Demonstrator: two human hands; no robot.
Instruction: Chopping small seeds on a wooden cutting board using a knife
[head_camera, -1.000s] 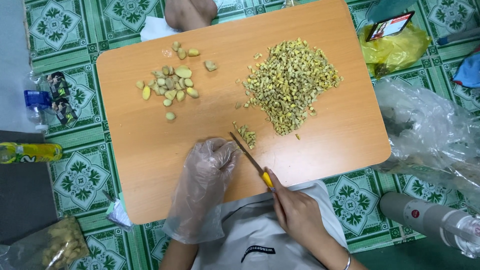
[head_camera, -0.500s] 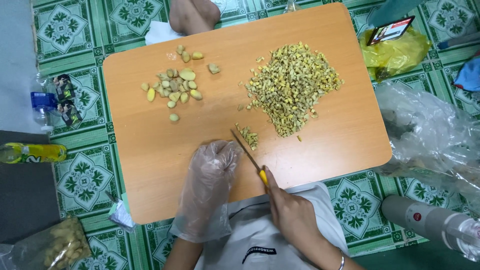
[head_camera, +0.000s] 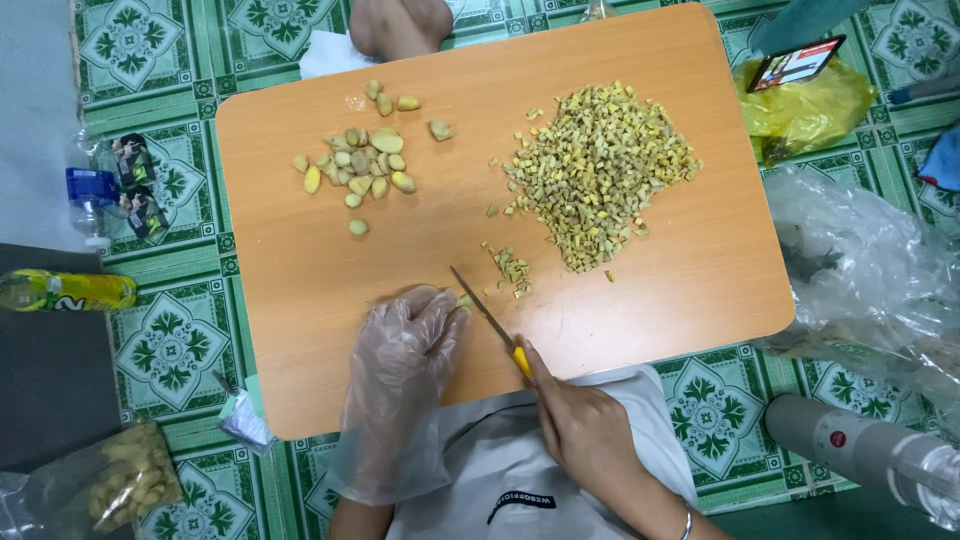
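My left hand, in a loose clear plastic glove, presses a small yellowish piece down on the low wooden table, fingertips beside the blade. My right hand grips a yellow-handled knife, its blade angled up-left against that piece. Just beyond the blade lies a little cluster of fresh-cut bits. A big heap of chopped yellow-green bits covers the table's far right. Several whole peeled pieces lie at the far left.
A person's knee shows past the far edge. On the green patterned floor: bottles at left, a bag of pieces lower left, clear plastic sheeting and a yellow bag at right, a grey cylinder lower right.
The knife blade and both hands stay near the table's front edge, shifting only slightly; the view has drifted a little.
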